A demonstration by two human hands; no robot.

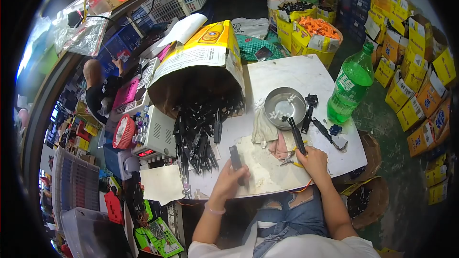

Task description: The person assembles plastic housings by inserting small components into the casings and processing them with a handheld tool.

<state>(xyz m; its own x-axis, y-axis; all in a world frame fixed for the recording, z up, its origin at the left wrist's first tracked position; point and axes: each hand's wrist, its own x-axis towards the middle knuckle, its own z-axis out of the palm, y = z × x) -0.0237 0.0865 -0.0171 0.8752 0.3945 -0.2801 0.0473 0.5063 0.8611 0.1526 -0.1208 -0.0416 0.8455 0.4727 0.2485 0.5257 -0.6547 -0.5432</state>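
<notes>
My left hand point(230, 180) is closed around a dark, flat, elongated plastic piece point(235, 156), slightly blurred, above the table's near edge. My right hand point(313, 161) grips a long black stick-like part point(297, 136). The far end of that part reaches the near rim of a round metal bowl point(270, 119), and a bit of white shows at its tip. Small white pieces point(276, 114) lie inside the bowl. Under my right hand are pliers with yellow handles point(289, 158). Left of my left hand, a heap of black plastic parts point(197, 138) spills from a tipped yellow carton point(227, 50).
A green soda bottle point(351, 83) stands at the table's right, near loose black parts point(330, 134). Cloths point(264, 126) lie by the bowl. A power supply unit point(158, 134) sits left. Another person point(98, 91) is farther left. Yellow cartons point(411, 81) are stacked right.
</notes>
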